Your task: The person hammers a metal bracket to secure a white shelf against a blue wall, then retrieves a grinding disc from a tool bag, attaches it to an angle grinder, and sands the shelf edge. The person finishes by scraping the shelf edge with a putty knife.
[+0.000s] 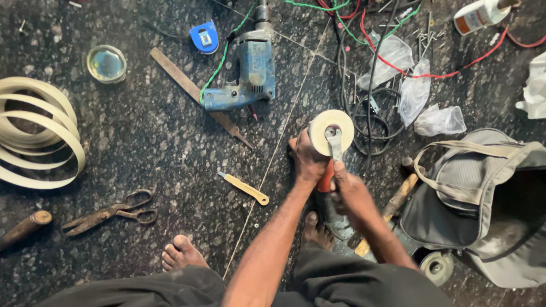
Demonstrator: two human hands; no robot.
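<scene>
Fingers (339, 170) of the right hand (351, 193) pinch a spanner (333, 139) set on the hub of a pale disc (330, 132), while the left hand (308, 160) wraps closed around the grinder's head above the stone floor (159, 136). By the look of it the disc's nut is being worked; the next turn calls for a firm brace against slipping.

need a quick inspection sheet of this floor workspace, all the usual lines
surface: dark speckled stone floor, dusty.
job's things: angle grinder with a pale disc, spanner set on its centre.
clutter: blue drill, flat file, rusty scissors, coil of pale edge band, blue tape measure, small yellow-handled knife, plastic bags, scattered screws.
grippers: left hand grips the grinder by the disc; right hand holds the spanner.
cables: black, red and green wires tangled behind the grinder.
surroundings: open grey bag at right; bare feet.
</scene>
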